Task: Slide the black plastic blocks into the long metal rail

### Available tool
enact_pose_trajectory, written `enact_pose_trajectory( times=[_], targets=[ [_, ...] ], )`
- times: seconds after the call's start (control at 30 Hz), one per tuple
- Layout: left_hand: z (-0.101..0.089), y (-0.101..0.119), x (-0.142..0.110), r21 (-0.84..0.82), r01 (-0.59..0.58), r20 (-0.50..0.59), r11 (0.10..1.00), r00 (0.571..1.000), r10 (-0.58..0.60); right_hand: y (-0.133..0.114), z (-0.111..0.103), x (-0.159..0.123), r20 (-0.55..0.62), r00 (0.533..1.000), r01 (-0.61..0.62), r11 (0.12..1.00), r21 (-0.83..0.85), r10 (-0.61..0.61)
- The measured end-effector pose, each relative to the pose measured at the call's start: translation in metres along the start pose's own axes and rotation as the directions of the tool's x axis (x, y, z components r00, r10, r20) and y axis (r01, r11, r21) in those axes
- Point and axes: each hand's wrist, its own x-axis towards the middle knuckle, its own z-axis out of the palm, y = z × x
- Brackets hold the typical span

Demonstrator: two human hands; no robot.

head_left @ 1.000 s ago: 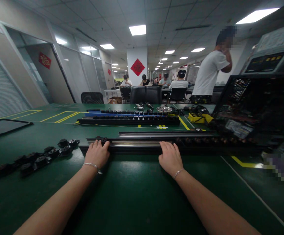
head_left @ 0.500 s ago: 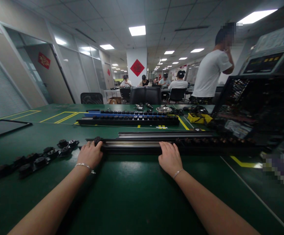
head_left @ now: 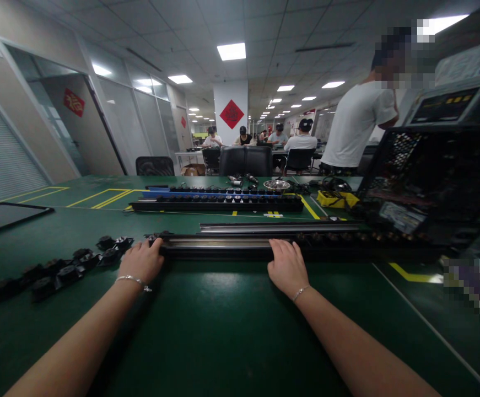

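A long black rail [head_left: 219,252] with a shiny metal channel lies crosswise in front of me. My right hand [head_left: 288,266] rests over its near edge, fingers curled onto the channel. At the rail's left end, my left hand [head_left: 141,261] is closed with its fingertips on a small black round part [head_left: 157,236], partly hidden by the hand. Several similar round parts [head_left: 334,237] sit in a row along the rail's right portion. Loose black parts of the same look [head_left: 68,273] lie on the green table [head_left: 223,336] left of my left hand.
Another rail [head_left: 281,227] lies just behind. Farther back are a filled black rail [head_left: 219,206], a blue rail [head_left: 152,192], a metal bowl [head_left: 276,186] and a yellow tray [head_left: 336,200]. An open computer case [head_left: 409,176] stands at right; a person [head_left: 347,129] stands beyond.
My left hand has moved a little to the left along the rail, and the black round part has shifted left with it. My right hand stays in place. The standing person has shifted slightly.
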Motion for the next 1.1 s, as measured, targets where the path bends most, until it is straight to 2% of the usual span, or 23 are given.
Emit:
enact_pose_trajectory(
  times=[0.4, 0.63, 1.1],
  targets=[
    [0.006, -0.020, 0.003, -0.020, 0.052, 0.028, 0.998, 0.998, -0.051, -0.001, -0.003, 0.000, 0.012, 1.000, -0.002, 1.000, -0.001, 0.002],
    [0.005, -0.025, 0.004, -0.021, 0.042, 0.054, 0.999, 0.998, -0.040, 0.000, 0.000, 0.000, -0.016, 1.000, 0.010, 1.000, -0.001, -0.010],
    [0.013, -0.041, 0.001, -0.043, 0.074, 0.011, 0.996, 0.997, -0.074, 0.000, 0.000, -0.001, -0.018, 1.000, 0.007, 1.000, 0.004, -0.007]
  ],
)
